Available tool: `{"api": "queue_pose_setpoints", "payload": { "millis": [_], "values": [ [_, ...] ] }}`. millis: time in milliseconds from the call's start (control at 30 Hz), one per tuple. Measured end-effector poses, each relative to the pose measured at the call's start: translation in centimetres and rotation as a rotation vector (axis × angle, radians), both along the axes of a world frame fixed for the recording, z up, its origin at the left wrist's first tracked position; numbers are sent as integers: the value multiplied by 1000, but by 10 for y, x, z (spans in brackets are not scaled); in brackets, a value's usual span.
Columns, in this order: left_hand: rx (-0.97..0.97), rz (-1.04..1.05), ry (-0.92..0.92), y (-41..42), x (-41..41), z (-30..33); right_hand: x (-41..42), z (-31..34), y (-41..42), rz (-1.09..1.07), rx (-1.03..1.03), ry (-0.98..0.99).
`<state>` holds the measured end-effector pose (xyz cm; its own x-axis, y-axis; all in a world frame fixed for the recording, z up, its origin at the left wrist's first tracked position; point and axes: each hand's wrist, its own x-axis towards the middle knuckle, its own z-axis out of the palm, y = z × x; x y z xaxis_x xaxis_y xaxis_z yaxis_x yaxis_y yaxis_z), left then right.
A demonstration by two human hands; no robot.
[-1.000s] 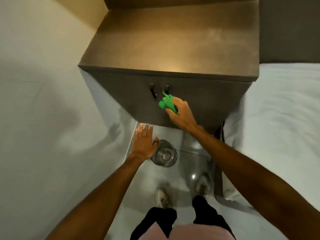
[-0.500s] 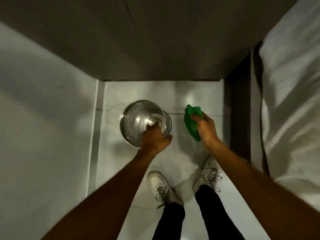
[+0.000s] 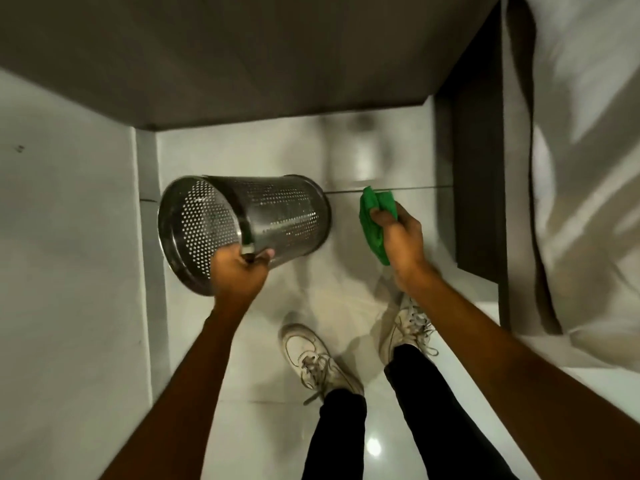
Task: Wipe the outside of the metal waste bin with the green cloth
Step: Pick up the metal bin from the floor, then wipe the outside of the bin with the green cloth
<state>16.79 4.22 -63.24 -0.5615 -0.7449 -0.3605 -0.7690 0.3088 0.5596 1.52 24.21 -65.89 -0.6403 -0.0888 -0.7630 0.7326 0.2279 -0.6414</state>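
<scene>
Down on the pale floor (image 3: 194,161), between the wall and the bed, I am tipping the metal waste bin (image 3: 277,216) over by its rim. I am keeping my left hand (image 3: 240,268) curled tight on that rim, thumb outside and fingers hooked inside, so the bin is hanging sideways with its mouth facing left and toward me and its base pointing right. My right hand (image 3: 401,244) is closed around the bunched green cloth (image 3: 375,220), which is sitting just beside the base end, not yet touching the metal.

To do this well, I am judging that the cloth should be opened flatter before contact, then swept along the wall from base to rim while my left hand is turning the bin a little at a time. A firm rim grip matters, since the polished steel looks likely to slip or swing.

As for the bin itself, it is showing a shiny cylindrical wall perforated with rows of small holes, with plain bands at rim and base. Whether it is resting on the floor or fully lifted, I cannot tell.
</scene>
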Motion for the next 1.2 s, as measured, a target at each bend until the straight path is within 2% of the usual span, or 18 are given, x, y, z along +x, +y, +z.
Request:
{"api": "queue_pose_setpoints", "payload": {
  "millis": [133,233,400,500,600,700,800,900,1000,1100,1133,1200],
  "values": [
    [231,184,161,-18,30,4,18,1,-10,142,39,160],
    [245,209,170,-22,44,-5,38,-1,-29,324,66,335],
    [285,262,261,-27,49,-13,71,4,-78,716,238,784],
    [301,233,316,-29,51,-17,80,9,-122,895,165,1023],
    [287,164,375,-36,59,-26,100,4,-165,1186,154,1189],
    [244,179,373,-42,69,-27,98,-22,-167,1276,257,1125],
    [266,258,369,-45,81,-31,64,-57,-142,1158,521,896],
    [244,233,335,-48,89,-35,43,-66,-130,1039,576,795],
    [233,265,322,-46,89,-34,62,-39,-158,1197,381,906],
    [179,191,324,-40,89,-33,115,-10,-196,1320,179,1189],
    [178,160,354,-40,89,-34,130,-6,-206,1328,149,1271],
    [105,124,336,-36,91,-40,136,-8,-213,1306,145,1307]
  ]
}}
